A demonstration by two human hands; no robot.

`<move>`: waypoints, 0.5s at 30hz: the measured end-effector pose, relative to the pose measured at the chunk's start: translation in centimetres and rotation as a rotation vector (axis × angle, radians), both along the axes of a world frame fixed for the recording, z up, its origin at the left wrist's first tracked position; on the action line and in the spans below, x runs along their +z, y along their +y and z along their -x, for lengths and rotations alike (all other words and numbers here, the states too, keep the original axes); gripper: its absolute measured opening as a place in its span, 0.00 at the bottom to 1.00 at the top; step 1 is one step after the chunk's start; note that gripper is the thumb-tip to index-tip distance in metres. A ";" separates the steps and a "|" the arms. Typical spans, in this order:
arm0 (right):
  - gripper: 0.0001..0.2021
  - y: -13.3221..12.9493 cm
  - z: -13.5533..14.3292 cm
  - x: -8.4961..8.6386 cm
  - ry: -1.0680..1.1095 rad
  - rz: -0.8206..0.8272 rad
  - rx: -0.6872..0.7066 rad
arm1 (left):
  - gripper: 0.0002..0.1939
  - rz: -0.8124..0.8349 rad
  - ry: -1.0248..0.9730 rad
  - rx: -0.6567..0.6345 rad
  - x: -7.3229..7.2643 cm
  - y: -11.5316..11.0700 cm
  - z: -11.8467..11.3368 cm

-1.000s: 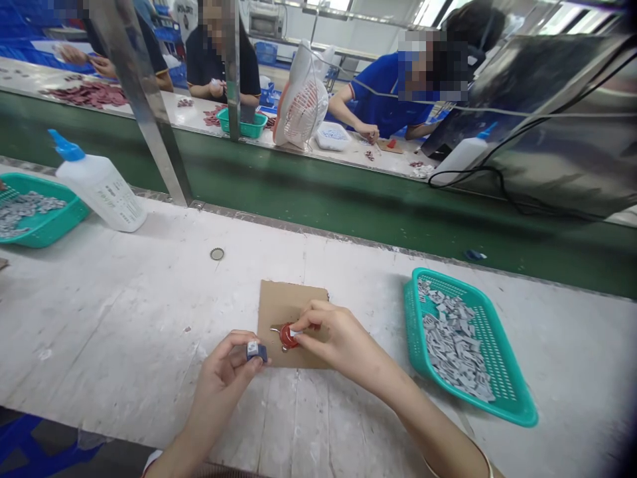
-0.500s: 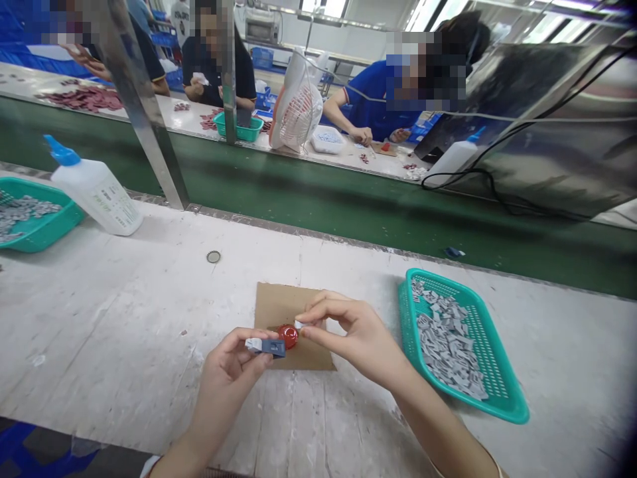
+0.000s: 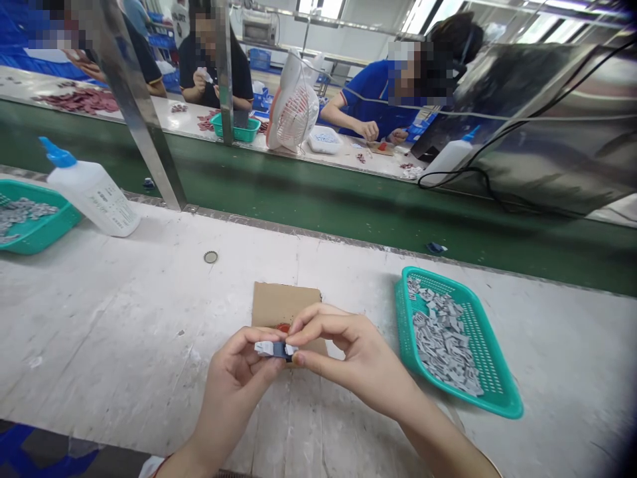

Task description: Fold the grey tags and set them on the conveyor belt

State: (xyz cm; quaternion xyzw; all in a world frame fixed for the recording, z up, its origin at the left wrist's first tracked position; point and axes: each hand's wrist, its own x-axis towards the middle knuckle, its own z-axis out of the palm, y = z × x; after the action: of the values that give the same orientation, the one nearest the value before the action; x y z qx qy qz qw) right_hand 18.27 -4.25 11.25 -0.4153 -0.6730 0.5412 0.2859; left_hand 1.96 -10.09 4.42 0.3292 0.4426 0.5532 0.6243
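Between thumb and fingers, my left hand (image 3: pixel 239 378) pinches a small dark blue and light grey plastic part (image 3: pixel 269 348). My right hand (image 3: pixel 338 345) has a tiny pale grey piece (image 3: pixel 290 348) at its fingertips, against the right end of the blue section. Whether the two are joined I cannot tell. Beneath both hands lies a square of brown cardboard (image 3: pixel 279 302) on the worktable. A glossy red blob (image 3: pixel 283 328) on the cardboard is mostly covered by my fingers.
To the right stands a green basket (image 3: pixel 497 372) of small grey pieces; another green basket (image 3: pixel 44 239) sits at far left beside a tilted white bottle (image 3: pixel 99 199). A bottle cap (image 3: pixel 211 257) lies on the table. Beyond run a green conveyor belt (image 3: pixel 279 182) and several co-workers.
My right hand has moved left and slightly down, bringing the tiny grey piece from beside the red blob to the blue part. A dark piece on the belt has shifted left.
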 end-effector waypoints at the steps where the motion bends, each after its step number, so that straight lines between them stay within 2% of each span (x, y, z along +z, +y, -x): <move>1: 0.04 0.0 0.0 0.0 -0.005 -0.002 0.000 | 0.07 -0.002 0.005 0.006 0.0 0.0 0.0; 10: 0.03 -0.3 -0.1 0.2 -0.050 -0.013 0.006 | 0.06 -0.036 0.049 0.007 0.3 -0.2 0.1; 15: 0.03 -0.6 -0.1 0.4 -0.062 -0.031 -0.004 | 0.05 -0.078 0.126 0.058 0.7 -0.4 -0.1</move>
State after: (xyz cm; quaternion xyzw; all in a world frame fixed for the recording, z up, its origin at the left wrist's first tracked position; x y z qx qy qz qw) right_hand 18.38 -4.89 11.60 -0.4289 -0.6889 0.5169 0.2725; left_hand 2.07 -10.45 5.12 0.3745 0.4682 0.5662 0.5656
